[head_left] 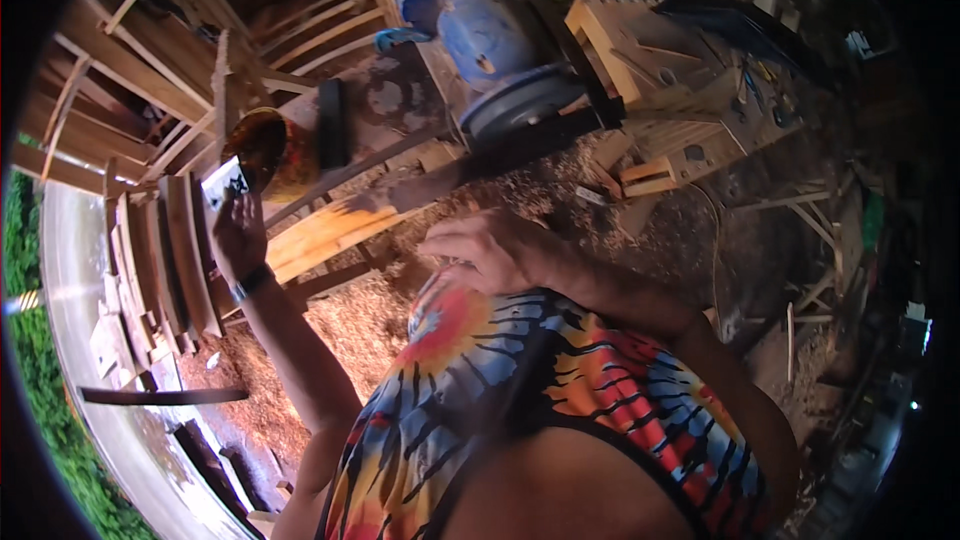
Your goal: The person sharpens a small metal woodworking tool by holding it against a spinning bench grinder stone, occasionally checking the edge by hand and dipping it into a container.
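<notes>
My left hand (240, 240) is raised at the left, wearing a dark wristband. Its fingers hold a small white card (222, 180) with a black printed pattern, close to the mouth of a yellow-brown bucket (292, 152). Held across my front, my right hand (490, 248) has its fingers stretched out loosely over the tie-dye top (470, 340), with nothing seen in it. Beyond both hands lies a long wooden beam (335, 233), pale at the near end and dark further along.
A blue grinder-like machine (487, 38) with round wheels stands at the far middle. Wooden boxes (680, 145) stand to its right. Upright boards (165, 255) lean at the left, with a dark plank (165, 396) nearer. Wood shavings (345, 335) cover the floor.
</notes>
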Motion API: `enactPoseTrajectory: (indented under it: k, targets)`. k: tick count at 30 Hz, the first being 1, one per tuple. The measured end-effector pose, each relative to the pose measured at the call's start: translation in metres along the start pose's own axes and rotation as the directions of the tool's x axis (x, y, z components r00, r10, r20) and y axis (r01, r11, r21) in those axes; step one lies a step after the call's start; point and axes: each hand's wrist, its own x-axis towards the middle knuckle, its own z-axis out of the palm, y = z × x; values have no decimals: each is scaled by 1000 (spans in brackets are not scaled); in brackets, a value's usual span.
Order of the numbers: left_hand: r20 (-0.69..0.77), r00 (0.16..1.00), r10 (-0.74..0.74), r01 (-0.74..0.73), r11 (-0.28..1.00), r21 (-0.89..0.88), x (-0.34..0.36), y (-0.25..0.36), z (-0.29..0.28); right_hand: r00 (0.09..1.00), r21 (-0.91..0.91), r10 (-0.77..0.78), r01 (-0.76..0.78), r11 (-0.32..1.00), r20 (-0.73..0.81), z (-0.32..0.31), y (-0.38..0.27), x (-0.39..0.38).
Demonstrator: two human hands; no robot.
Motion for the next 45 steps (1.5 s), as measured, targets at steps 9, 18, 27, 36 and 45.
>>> enactPoseTrajectory:
  k: [9,18,27,36,45]
  targets:
    - [140,861,-489,508,812,-289,-205,-105,175,868,77,492,-496,865,65,-14,21,-48]
    - [204,864,-459,475,879,-34,-259,-107,302,649,528,755,-613,588,-88,-54,40,-111]
    - [172,974,-151,119,976,180,-303,-141,387,677,271,653,-595,757,-338,-99,74,-154]
    - [130,991,15,-82,847,525,-326,-151,405,717,227,474,-419,879,-512,-116,86,-173]
    - [25,984,175,-142,700,700,-324,-115,414,720,218,441,-387,896,-535,-115,82,-164]
